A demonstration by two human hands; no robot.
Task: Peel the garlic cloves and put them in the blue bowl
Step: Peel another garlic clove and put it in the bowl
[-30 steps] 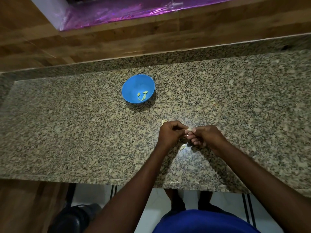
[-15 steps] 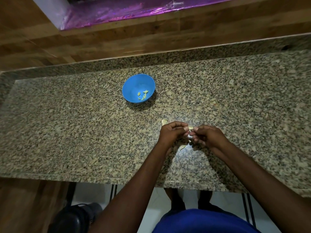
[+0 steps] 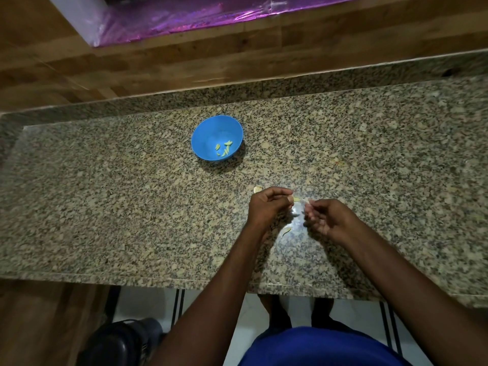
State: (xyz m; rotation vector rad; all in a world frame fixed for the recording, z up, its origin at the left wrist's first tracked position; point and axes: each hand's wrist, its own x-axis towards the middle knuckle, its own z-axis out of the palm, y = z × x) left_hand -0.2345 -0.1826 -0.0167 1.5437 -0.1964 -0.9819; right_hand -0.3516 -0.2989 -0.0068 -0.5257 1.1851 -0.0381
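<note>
Landmark for all positions: the blue bowl (image 3: 217, 137).

Worktop (image 3: 105, 207) was speckled granite, polished, beige and black grain, with a raised granite lip along its far edge; wood-grain panelling (image 3: 184, 62) lay beyond that, and a crinkled purple foil sheet (image 3: 184, 17) farther back still.

The blue bowl was round, smooth plastic, matte, sitting upright on the granite. Inside it, toward the near right of its floor, lay a few small pale yellow-green peeled cloves (image 3: 224, 150), curved and glossy.

Near and right of the bowl, a loose pale clove (image 3: 258, 189) lay on the granite, just beyond the knuckles of the left hand (image 3: 266, 207). The left hand was curled, thumb and forefinger pinching a small pale garlic clove (image 3: 296, 199) at the tips. The clove looked cream-yellow and partly bare; whether any skin remained on it could not be told.

Right of that, apart from the left fingertips by a small gap, the right hand (image 3: 326, 217) had its fingers curled inward, with a thin pale scrap of skin (image 3: 306, 200) pinched at the fingertips; too small to confirm more.

Near of the two hands, a thin curved sliver of peel (image 3: 286, 231) lay on the granite in a patch of glare.
</note>
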